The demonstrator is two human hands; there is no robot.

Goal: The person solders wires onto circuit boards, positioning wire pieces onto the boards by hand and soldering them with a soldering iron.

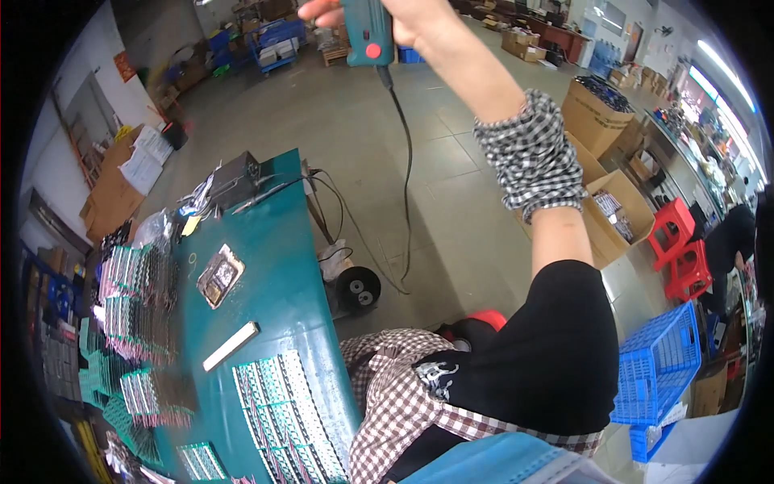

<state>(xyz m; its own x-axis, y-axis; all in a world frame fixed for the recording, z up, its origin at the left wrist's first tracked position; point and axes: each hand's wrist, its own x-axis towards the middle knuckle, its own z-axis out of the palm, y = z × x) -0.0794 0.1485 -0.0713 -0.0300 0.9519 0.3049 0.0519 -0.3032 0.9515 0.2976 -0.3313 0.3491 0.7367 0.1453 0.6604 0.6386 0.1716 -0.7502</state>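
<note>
My right arm, in a black sleeve and a checked sleeve cover (536, 153), is raised high over the floor. At the top edge my right hand (411, 18) is closed round a green corded power tool (368, 34) with a red button. The tool's upper part is cut off by the frame, so its exact kind cannot be told. A black cord (407, 153) hangs from it to the floor. My left hand is not in view.
A green-topped bench (282, 310) on the left carries circuit board panels (282, 411), stacked boards (133, 315), a white bar (230, 346), a scorched tray (221, 277) and a black box-shaped unit (235, 179). Right: cartons (597, 117), red stools (673, 230), a blue crate (657, 363).
</note>
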